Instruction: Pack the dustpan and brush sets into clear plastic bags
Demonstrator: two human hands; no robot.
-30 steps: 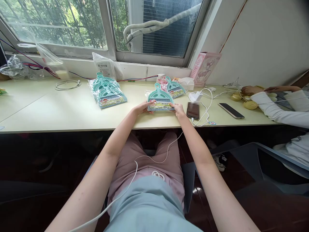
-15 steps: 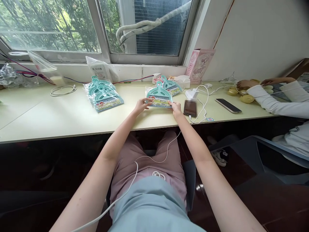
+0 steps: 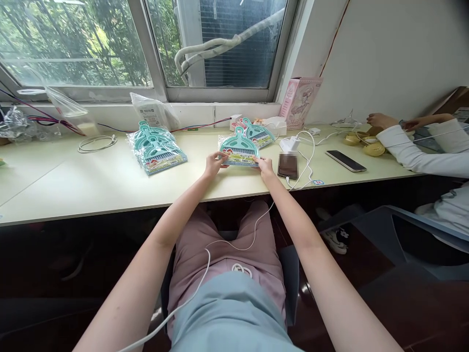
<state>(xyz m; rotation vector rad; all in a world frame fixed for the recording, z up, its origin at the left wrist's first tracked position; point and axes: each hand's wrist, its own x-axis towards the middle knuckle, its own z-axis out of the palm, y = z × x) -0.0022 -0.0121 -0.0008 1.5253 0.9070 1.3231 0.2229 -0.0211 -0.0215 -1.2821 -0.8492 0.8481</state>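
Between my hands is a packaged mini dustpan and brush set [image 3: 239, 146], teal with dark bristles and a printed label, in clear plastic. My left hand [image 3: 214, 164] pinches its left lower corner. On the opposite side, my right hand [image 3: 264, 165] grips the right lower corner, thumb on top. Just behind it lies another packaged dustpan set [image 3: 257, 131], partly hidden by the held one. Further left on the table [image 3: 95, 181], several similar packaged dustpan sets [image 3: 156, 149] lie overlapping in a pile.
Right of my hands lie a charging phone [image 3: 287, 166], a white plug adapter [image 3: 290, 144] and cables. A second phone [image 3: 346, 160] is further right, near a co-worker's hands [image 3: 383, 121] and yellow objects [image 3: 373, 149]. A pink box [image 3: 301, 101] stands by the window.
My left fingers have closed onto the left corner of the dustpan set, which has shifted slightly left. The co-worker's hands have moved. The view has tilted a little.
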